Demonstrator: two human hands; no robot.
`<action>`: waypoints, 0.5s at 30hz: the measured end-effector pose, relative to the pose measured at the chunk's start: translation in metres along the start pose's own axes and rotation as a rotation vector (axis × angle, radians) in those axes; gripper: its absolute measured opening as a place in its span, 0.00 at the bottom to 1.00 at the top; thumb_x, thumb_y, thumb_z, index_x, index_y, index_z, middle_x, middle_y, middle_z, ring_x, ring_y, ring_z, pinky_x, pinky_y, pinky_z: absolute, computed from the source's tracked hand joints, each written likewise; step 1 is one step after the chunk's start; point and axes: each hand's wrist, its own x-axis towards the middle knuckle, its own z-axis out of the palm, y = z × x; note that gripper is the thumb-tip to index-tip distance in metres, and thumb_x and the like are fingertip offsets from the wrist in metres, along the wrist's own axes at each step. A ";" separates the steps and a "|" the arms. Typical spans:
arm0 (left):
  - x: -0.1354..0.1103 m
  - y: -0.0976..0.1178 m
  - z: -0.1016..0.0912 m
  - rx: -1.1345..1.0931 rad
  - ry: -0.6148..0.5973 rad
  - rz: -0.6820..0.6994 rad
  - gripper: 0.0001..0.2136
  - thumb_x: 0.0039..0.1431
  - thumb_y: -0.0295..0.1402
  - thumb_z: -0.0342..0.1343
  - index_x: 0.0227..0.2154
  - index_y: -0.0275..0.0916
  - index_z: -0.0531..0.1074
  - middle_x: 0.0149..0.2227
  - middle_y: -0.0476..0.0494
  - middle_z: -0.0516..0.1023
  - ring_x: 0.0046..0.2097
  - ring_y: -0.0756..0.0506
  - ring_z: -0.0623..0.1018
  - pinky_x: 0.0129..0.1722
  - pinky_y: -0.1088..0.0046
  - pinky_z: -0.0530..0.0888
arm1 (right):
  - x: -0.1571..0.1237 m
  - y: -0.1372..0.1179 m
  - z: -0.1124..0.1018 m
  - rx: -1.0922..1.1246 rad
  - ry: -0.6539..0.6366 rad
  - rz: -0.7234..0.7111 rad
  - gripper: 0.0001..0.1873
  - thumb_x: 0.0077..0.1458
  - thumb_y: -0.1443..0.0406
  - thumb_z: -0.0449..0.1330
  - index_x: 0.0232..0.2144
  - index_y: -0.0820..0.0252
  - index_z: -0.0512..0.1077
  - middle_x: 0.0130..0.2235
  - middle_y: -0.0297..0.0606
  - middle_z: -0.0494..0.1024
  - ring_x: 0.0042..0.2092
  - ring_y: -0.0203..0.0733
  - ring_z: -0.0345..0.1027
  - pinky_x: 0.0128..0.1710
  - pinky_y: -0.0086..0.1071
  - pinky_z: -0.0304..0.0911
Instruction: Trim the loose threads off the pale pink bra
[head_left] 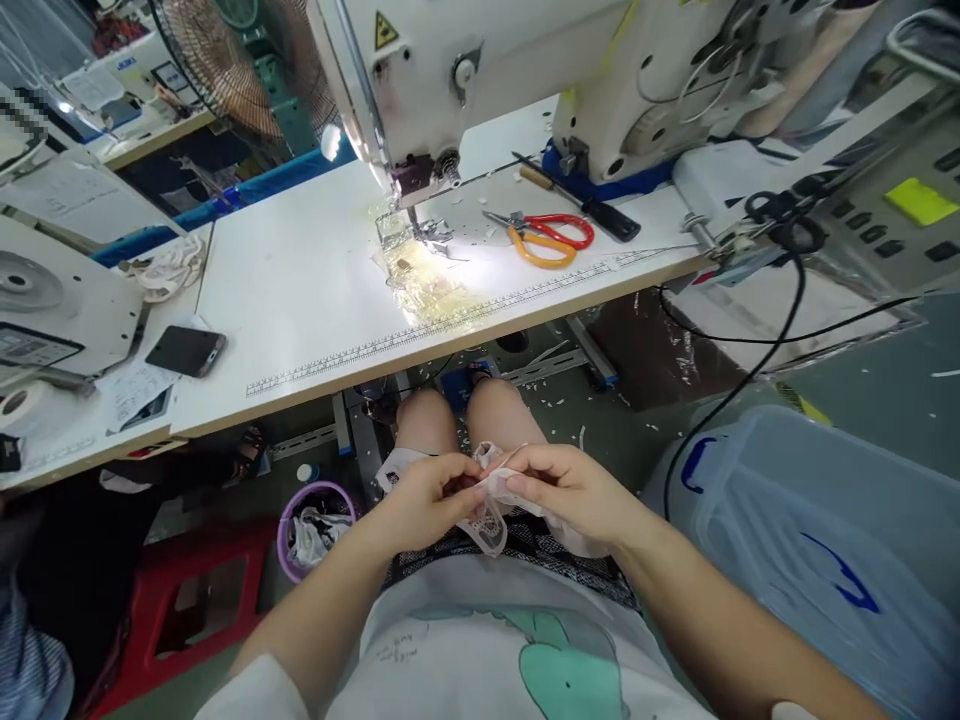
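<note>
Over my lap, my left hand (435, 500) and my right hand (555, 485) are close together, both pinching a pale, thin piece of fabric (491, 525) with lace-like parts. Its lower edge hangs down between the hands, and more of it drapes over my thighs. The exact garment kind cannot be made out. In front of me is a sewing machine (525, 60), its presser foot (431, 235) lit by a lamp. Scissors (547, 240) with red and orange handles lie on the white table (300, 280), right of the needle.
A dark-handled screwdriver (607, 215) lies behind the scissors. To the left are a phone (187, 350) and another machine (60, 290). Below stand a purple bin (281, 540) and a red stool (142, 620). A blue-tinted plastic tub (825, 540) and a hanging black cable (772, 350) are at my right.
</note>
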 end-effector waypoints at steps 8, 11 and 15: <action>0.012 0.006 -0.023 0.082 -0.087 0.006 0.13 0.60 0.33 0.42 0.41 0.38 0.70 0.35 0.47 0.75 0.35 0.49 0.72 0.34 0.79 0.66 | -0.008 -0.019 -0.022 -0.417 -0.233 0.009 0.15 0.55 0.57 0.53 0.27 0.60 0.74 0.36 0.41 0.71 0.40 0.40 0.65 0.40 0.32 0.60; 0.016 0.008 -0.032 0.091 -0.208 0.017 0.11 0.56 0.29 0.46 0.34 0.37 0.73 0.30 0.48 0.74 0.31 0.51 0.70 0.31 0.81 0.65 | -0.008 -0.022 -0.029 -0.544 -0.358 0.042 0.17 0.57 0.59 0.49 0.25 0.60 0.72 0.27 0.36 0.69 0.30 0.35 0.62 0.32 0.29 0.59; 0.025 0.011 -0.039 0.052 -0.303 0.005 0.08 0.49 0.23 0.49 0.25 0.33 0.73 0.24 0.50 0.71 0.26 0.53 0.67 0.26 0.81 0.62 | -0.005 -0.022 -0.027 -0.635 -0.424 0.083 0.18 0.58 0.59 0.47 0.23 0.61 0.69 0.25 0.35 0.67 0.28 0.35 0.59 0.29 0.28 0.57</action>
